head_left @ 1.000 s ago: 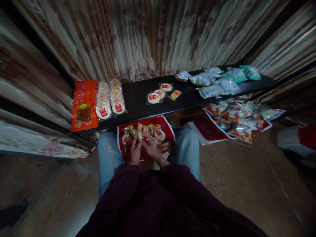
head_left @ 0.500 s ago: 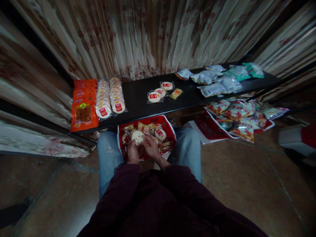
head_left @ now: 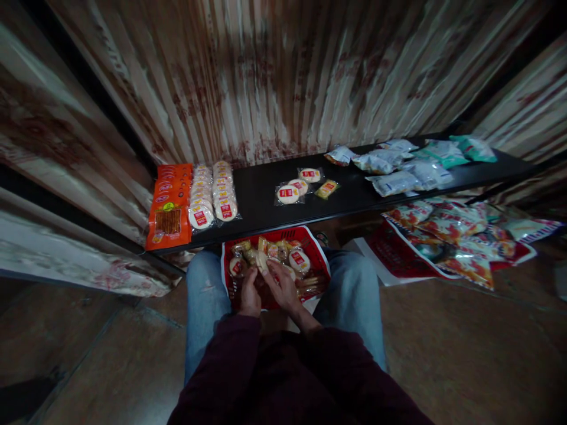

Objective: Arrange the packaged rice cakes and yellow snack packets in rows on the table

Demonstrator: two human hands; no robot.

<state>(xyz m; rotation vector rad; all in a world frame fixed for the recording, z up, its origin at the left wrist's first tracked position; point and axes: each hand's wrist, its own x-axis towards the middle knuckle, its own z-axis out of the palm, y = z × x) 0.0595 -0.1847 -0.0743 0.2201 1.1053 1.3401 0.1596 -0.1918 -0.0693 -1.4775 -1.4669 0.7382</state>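
Observation:
Over a red basket (head_left: 328, 260) between my knees, I hold a pale round rice cracker (head_left: 261, 261) in a clear wrapper. The fingers of my left hand (head_left: 250, 295) close on its near left side, and my right hand (head_left: 283, 288) grips it from the right. The cracker is tilted, so its face shows only narrowly. Inside the basket lie small wrapped snacks, among them another rice cracker with a red label (head_left: 299, 260) just beyond my right hand. My fingertips are partly hidden.
Ahead is a black shelf (head_left: 257, 221) with orange packets (head_left: 170, 206), two rows of rice crackers (head_left: 225, 209), loose crackers (head_left: 289, 193), a small yellow packet (head_left: 326, 189) and white and green bags (head_left: 392, 183). Snack bags (head_left: 456, 227) fill a second red basket at right.
The rice cracker has turned from facing up towards me to a steeper tilt, still between both hands. The whole scene has shifted down and to the right as my head moved.

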